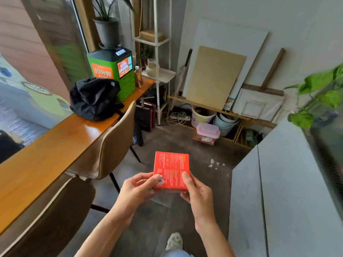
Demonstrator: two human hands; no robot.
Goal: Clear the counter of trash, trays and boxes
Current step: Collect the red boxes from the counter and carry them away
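Red box [171, 170] held mid-air, lower centre of frame, off the bench [46, 154] at left; both hands' fingers pinch its near edge, left hand [137, 188] & right hand [196, 193], box extending away from them.

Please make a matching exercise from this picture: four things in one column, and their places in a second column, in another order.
Things:
1. red box
2. black bag
3. pink-lidded container
4. potted plant

Places:
A. on the floor by the buckets
B. on top of the green machine
C. held by left hand and right hand
D. on the wooden counter

Pairs: 1-C, 2-D, 3-A, 4-B
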